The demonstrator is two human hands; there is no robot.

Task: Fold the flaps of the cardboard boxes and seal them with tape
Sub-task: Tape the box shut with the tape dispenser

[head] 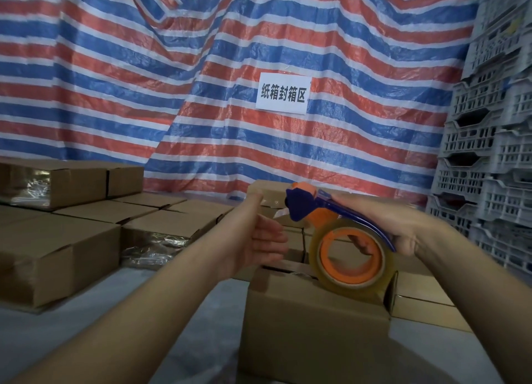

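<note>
So my right hand (403, 231) has its grip curled round the handle of the tape dispenser (339, 225), the blue and orange kind with a clear tape roll (352, 257) on it, and a couple of my fingertips poke through the orange core. The roll sits right on top of the cardboard box (311, 326) in front of me, on its far right corner, and the box's top flaps look folded down with a dark seam showing beside the roll. My left hand (259, 237) is just left of the dispenser with its grip spread, fingers straight and pointing toward the cutter end, holding nothing; I can't tell whether it touches the little tape tail there. More brown boxes are packed behind and to the right of mine, and there's a whole stack of boxes (72, 225) off to the left, some with shiny tape on them. Behind everything hangs a red, white and blue striped tarp (201, 67) with a white paper sign (283, 93) stuck on it, and grey plastic crates (489, 153) are piled up on the right.
</note>
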